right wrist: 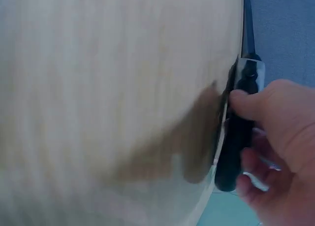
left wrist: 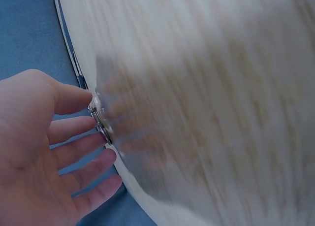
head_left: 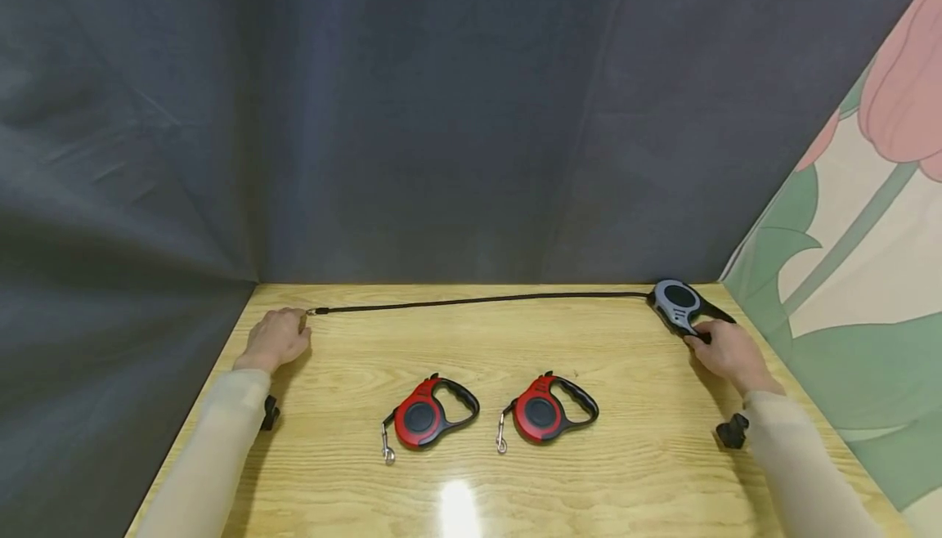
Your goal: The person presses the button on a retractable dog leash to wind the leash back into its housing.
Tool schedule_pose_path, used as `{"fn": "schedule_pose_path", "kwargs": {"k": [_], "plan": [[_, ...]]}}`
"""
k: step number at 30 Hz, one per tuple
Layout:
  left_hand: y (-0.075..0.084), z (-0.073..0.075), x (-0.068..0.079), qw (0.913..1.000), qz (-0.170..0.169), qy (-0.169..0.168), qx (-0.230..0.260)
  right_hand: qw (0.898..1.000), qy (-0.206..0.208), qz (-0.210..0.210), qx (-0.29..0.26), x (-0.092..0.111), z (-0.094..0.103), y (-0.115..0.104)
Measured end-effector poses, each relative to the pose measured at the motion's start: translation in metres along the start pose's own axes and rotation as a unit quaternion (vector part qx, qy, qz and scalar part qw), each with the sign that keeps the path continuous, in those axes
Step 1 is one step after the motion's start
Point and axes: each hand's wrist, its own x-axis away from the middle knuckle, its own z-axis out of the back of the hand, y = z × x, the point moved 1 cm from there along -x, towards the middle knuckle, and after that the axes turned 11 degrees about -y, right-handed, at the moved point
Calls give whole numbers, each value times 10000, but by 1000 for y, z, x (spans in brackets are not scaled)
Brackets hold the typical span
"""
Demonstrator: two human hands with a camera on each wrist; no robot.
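Observation:
A grey-and-black retractable dog leash (head_left: 675, 299) is at the far right of the table, its black cord (head_left: 478, 301) drawn out nearly straight along the back edge. My right hand (head_left: 728, 354) grips the leash by its black handle (right wrist: 232, 159), thumb on the near side in the right wrist view. At the far left, my left hand (head_left: 275, 338) pinches the metal clip (left wrist: 101, 122) at the cord's other end between thumb and forefinger. The remaining left fingers are spread loosely behind the clip.
Two red-and-black retractable leashes, a left one (head_left: 420, 416) and a right one (head_left: 540, 412), lie nearer the front of the wooden table (head_left: 353, 505), metal clips to their left. A dark grey curtain (head_left: 456, 129) hangs behind; a tulip-patterned cloth (head_left: 868, 276) is at right.

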Motion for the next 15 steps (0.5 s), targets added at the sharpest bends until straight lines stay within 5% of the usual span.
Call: {"fn": "schedule_pose_path", "kwargs": {"k": [7,15], "plan": [[-3,-2,5,9999,-8,130,-75,9905,1258,473,291,4,-4,-5],[-4,-2,1,9995,120,279,2,9856,1598,468,-301,5,1,-6]]}}
